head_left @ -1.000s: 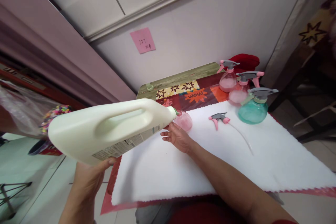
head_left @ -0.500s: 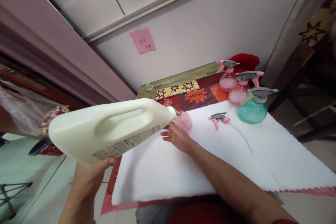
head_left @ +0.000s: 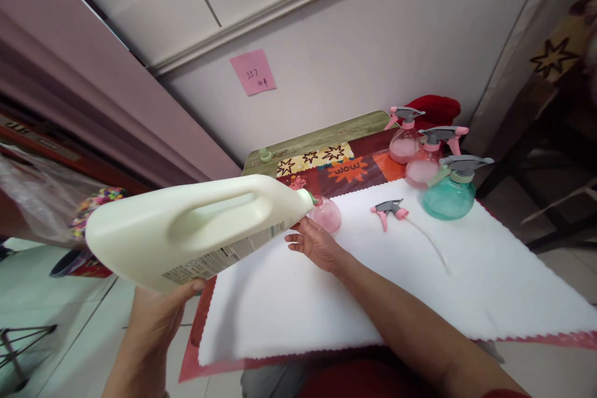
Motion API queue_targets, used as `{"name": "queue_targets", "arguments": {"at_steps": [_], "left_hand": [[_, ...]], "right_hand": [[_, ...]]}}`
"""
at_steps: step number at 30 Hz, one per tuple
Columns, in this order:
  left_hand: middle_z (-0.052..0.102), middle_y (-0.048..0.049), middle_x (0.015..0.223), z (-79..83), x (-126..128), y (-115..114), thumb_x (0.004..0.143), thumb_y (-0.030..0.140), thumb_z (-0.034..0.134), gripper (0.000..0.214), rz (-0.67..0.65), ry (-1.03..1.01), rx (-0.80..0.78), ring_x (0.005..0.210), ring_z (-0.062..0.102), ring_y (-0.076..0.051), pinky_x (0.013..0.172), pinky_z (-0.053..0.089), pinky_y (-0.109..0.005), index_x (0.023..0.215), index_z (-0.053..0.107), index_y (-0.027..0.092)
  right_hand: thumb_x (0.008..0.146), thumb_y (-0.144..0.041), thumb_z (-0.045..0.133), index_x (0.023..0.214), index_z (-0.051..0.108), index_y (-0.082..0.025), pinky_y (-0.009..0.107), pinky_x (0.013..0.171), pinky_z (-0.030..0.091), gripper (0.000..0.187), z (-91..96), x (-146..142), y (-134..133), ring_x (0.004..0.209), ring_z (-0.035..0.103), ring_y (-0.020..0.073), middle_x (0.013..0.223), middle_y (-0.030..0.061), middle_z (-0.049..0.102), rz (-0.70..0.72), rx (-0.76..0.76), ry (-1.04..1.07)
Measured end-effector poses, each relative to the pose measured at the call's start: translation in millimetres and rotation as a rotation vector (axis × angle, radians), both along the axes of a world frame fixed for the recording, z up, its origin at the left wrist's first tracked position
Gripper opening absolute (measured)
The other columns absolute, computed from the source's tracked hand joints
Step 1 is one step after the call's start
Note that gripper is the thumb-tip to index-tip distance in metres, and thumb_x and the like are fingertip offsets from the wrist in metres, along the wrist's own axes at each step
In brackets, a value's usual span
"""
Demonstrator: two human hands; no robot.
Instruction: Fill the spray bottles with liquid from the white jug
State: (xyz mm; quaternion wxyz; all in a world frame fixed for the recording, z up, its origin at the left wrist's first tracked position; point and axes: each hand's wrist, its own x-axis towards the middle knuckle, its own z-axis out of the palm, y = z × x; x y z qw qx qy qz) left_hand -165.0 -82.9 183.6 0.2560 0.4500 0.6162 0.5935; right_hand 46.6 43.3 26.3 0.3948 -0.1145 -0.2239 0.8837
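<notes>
A large pale green detergent jug (head_left: 186, 230) is tilted almost on its side, its neck pointing right. My left hand (head_left: 170, 301) grips it from below near the base, thumb on the printed label. Close to the neck, my right hand (head_left: 317, 242) supports the jug from beneath, some fingertips sticking out to the left. The jug's spout meets the mouth of a clear pink spray bottle (head_left: 328, 216) without its head, standing on the white cloth; the contact point is partly hidden. Right of it lies a loose grey-and-pink spray head (head_left: 390, 211) with its thin tube.
Two pink spray bottles (head_left: 405, 143) and a teal spray bottle (head_left: 448, 199) stand at the table's right, heads fitted. A small green cap (head_left: 265, 154) sits at the back left. White cloth (head_left: 280, 305) covers the front. A red item (head_left: 436, 110) lies behind the bottles.
</notes>
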Motion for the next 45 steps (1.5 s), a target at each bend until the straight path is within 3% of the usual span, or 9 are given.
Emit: {"name": "queue_targets", "arguments": {"at_steps": [13, 20, 30, 45], "left_hand": [[0.077, -0.0043, 0.108, 2.4, 2.6, 1.7, 0.045, 0.014, 0.092, 0.073, 0.011, 0.002, -0.009, 0.101, 0.070, -0.027, 0.086, 0.060, -0.034, 0.115, 0.072, 0.023], [0.077, -0.0033, 0.107, 1.3, -0.4, 1.3, 0.049, 0.012, 0.090, 0.073, -0.017, -0.009, -0.011, 0.098, 0.070, -0.026, 0.084, 0.060, -0.033, 0.119, 0.071, 0.023], [0.078, -0.0041, 0.103, 1.2, -0.1, 1.8, 0.044, 0.014, 0.091, 0.076, 0.029, -0.014, -0.027, 0.094, 0.071, -0.027, 0.080, 0.060, -0.034, 0.117, 0.071, 0.022], [0.078, -0.0058, 0.108, 3.1, -1.7, 4.1, 0.051, 0.015, 0.092, 0.075, -0.052, 0.021, 0.001, 0.102, 0.070, -0.028, 0.086, 0.060, -0.033, 0.121, 0.069, 0.022]], "right_hand": [[0.082, -0.060, 0.076, 0.109, 0.068, -0.028, 0.031, 0.079, 0.052, 0.042, -1.4, -0.5, 0.1, 0.088, 0.067, 0.0151, 0.113, 0.0031, 0.068, -0.004, 0.011, -0.001], [0.082, -0.060, 0.076, 0.110, 0.068, -0.029, 0.030, 0.080, 0.052, 0.043, -1.5, -0.1, -0.2, 0.088, 0.068, 0.0146, 0.112, 0.0024, 0.068, 0.001, 0.011, 0.011], [0.082, -0.061, 0.075, 0.110, 0.068, -0.029, 0.031, 0.080, 0.053, 0.043, -2.5, -0.6, -0.6, 0.088, 0.068, 0.0153, 0.114, 0.0032, 0.069, -0.008, 0.015, 0.000], [0.081, -0.060, 0.076, 0.110, 0.068, -0.029, 0.030, 0.079, 0.053, 0.043, -0.3, 1.1, -0.7, 0.088, 0.068, 0.0146, 0.114, 0.0023, 0.068, 0.002, 0.011, 0.013]]}}
